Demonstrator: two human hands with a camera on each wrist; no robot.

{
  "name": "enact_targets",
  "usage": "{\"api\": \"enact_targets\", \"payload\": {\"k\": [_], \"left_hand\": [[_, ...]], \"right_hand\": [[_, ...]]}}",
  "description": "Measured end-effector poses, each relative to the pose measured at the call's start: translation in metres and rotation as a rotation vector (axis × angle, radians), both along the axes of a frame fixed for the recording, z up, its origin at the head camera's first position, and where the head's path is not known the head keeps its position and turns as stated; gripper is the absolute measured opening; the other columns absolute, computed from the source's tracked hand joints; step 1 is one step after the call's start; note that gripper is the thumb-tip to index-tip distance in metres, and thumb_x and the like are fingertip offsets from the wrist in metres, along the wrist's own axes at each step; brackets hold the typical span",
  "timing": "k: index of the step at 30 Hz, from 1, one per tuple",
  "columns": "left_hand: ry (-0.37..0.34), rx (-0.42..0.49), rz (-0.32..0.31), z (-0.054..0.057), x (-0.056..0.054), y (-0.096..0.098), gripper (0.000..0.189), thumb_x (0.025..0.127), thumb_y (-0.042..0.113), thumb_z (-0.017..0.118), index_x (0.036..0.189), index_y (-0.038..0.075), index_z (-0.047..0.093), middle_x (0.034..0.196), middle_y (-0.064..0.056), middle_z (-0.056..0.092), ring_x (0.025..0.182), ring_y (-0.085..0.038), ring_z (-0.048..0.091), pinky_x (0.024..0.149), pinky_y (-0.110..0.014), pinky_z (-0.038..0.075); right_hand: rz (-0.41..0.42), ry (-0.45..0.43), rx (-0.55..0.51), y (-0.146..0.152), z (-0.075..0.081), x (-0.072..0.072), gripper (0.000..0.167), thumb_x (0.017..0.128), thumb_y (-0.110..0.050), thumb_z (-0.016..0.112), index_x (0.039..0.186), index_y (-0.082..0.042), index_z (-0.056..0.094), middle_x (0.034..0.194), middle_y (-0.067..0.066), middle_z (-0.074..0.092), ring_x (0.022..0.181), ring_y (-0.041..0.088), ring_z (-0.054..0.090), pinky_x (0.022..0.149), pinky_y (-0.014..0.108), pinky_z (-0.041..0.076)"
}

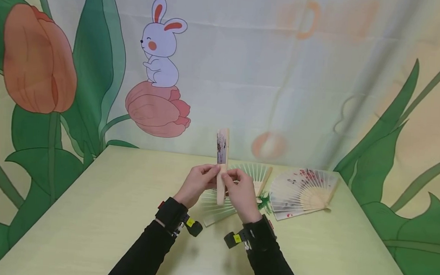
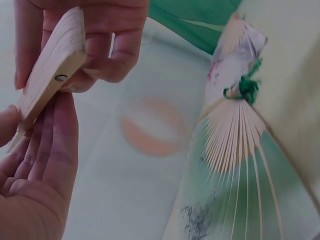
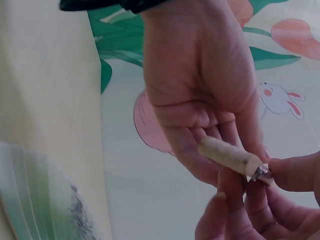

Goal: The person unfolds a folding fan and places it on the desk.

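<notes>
A folded hand fan (image 1: 222, 154) stands upright between my two hands, its pale wooden guard toward me and a strip of purple-and-white printed leaf showing above. My left hand (image 1: 199, 183) pinches it from the left, and my right hand (image 1: 242, 193) pinches it from the right near mid-length. A metal rivet shows at the folded fan's (image 2: 52, 67) end in the left wrist view. Behind and below the hands lies an open green fan (image 1: 253, 173) with a green tassel (image 1: 264, 202), partly hidden by the right hand. Its ribs spread widely in the left wrist view.
To the right, an open white fan with red flowers (image 1: 307, 189) lies partly over another fan on the pale yellow table (image 1: 86, 226). Behind the table hangs a cloth backdrop (image 1: 239, 71) printed with tulips and a rabbit. Both wrists wear black straps with small cameras.
</notes>
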State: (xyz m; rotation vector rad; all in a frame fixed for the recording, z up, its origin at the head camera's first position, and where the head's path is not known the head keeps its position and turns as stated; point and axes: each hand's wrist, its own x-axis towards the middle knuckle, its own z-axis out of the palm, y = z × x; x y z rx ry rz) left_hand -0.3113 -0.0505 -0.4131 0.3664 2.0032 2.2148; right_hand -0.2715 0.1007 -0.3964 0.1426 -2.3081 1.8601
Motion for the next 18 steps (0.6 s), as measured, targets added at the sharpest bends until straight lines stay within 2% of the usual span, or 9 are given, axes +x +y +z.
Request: {"api": "enact_targets", "payload": {"k": [5,8,13,18], "left_hand": [[-0.047,0.062,0.024,-0.003,-0.003,0.011,0.036,0.109,0.021,0.057,0.133,-0.004,0.066,0.099,-0.008,0.075,0.083,-0.014,0.072,0.081,-0.029,0.062],[-0.059,0.129,0.034,-0.008,-0.003,0.018,0.035,0.108,0.021,0.058,0.132,-0.004,0.067,0.097,-0.006,0.075,0.082,-0.013,0.072,0.08,-0.027,0.062],[-0.058,0.193,0.034,-0.017,-0.001,0.03,0.034,0.108,0.02,0.058,0.13,-0.003,0.069,0.098,-0.006,0.077,0.082,-0.013,0.074,0.08,-0.027,0.062],[-0.08,0.223,0.102,-0.022,-0.002,0.04,0.033,0.106,0.021,0.063,0.125,-0.004,0.071,0.093,-0.004,0.077,0.078,-0.011,0.073,0.075,-0.025,0.062]], "right_hand": [[0.024,-0.038,0.012,0.01,0.008,-0.005,0.019,0.105,-0.015,0.063,0.11,0.003,0.067,0.09,0.012,0.063,0.071,0.017,0.061,0.064,0.029,0.055],[0.026,-0.043,0.063,0.015,0.013,-0.007,0.019,0.105,-0.018,0.063,0.106,0.001,0.068,0.086,0.011,0.062,0.069,0.019,0.059,0.062,0.029,0.052],[-0.047,-0.003,0.162,0.021,0.013,-0.009,0.021,0.105,-0.022,0.065,0.096,-0.003,0.069,0.077,0.008,0.059,0.061,0.018,0.056,0.057,0.027,0.048],[-0.088,0.031,0.172,0.023,0.007,-0.012,0.021,0.103,-0.018,0.067,0.088,-0.003,0.067,0.072,0.007,0.058,0.058,0.017,0.053,0.052,0.026,0.045]]}}
